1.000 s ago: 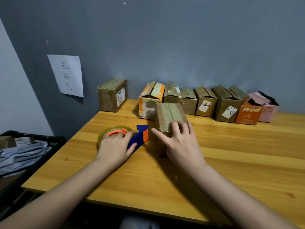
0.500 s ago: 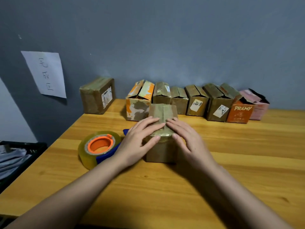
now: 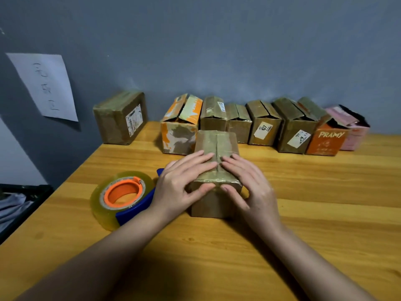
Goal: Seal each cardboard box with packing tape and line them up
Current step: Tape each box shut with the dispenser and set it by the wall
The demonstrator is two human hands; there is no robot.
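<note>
- Both hands lie flat and open on the cardboard box (image 3: 216, 170): left hand (image 3: 182, 183) and right hand (image 3: 249, 187), fingertips meeting at its centre seam, thumbs over the near edge, likely pressing tape down.
- Head view: that box stands mid-table (image 3: 303, 224), flaps shut, contents hidden.
- Tape dispenser (image 3: 122, 197) lies just left, set aside within reach.
- Row of boxes (image 3: 260, 122) lines the wall; several flaps gape, insides unseen.

A single head-worn wide-angle view looks forward and down from close above the wooden table (image 3: 303, 213), facing the grey wall (image 3: 217, 51) behind it.
</note>
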